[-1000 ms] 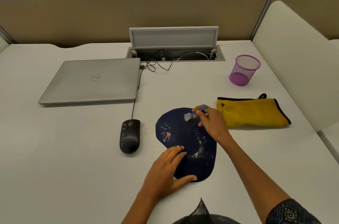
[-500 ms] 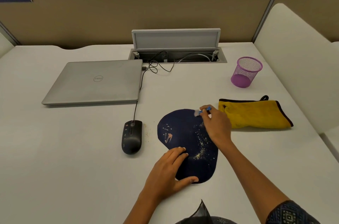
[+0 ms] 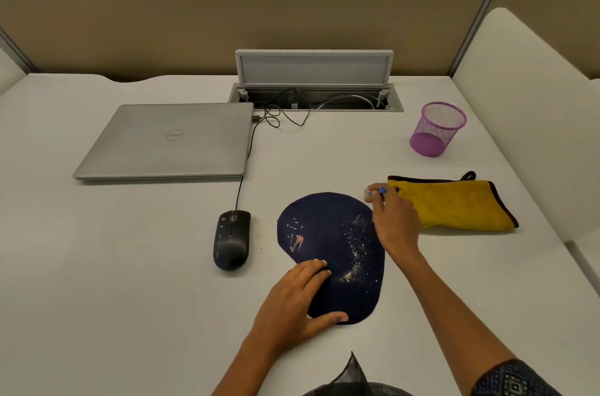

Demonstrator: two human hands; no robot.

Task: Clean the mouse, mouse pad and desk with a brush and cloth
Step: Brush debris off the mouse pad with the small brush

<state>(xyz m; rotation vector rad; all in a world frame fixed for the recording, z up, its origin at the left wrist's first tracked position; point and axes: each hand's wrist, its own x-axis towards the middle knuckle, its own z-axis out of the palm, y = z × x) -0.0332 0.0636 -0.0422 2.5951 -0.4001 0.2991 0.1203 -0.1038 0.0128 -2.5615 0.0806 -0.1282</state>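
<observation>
Brush (image 3: 376,191) first: the fingers (image 3: 378,200) of my right hand (image 3: 394,226) are pinched around its small blue handle, and its pale tip pokes out past them at the far right edge of the mouse pad (image 3: 328,233), just beside the yellow cloth (image 3: 454,204). My left hand (image 3: 292,301) lies flat on the near left part of the pad, fingers straight and thumb along the near edge, pinning it to the desk (image 3: 130,282).

Worries from here, as I judge them: the tip is right at the pad's rim, so a stroke outward would likely flick crumbs onto the cloth, and I'd be wiping with a dirty cloth later. A pale scatter of grit still runs down the right half of the pad, some close to my left fingertips; if I ease that hand, the pad may slide under the brush. My grip is far out on a tiny handle, so it could twist or slip.

Further out, the mouse (image 3: 231,241) sits left of the pad with specks on the desk between them. Its cable (image 3: 248,148) runs up past the closed laptop (image 3: 168,142), which could snag when I lift the mouse. A purple mesh cup (image 3: 436,129) stands beyond the cloth, well apart.
</observation>
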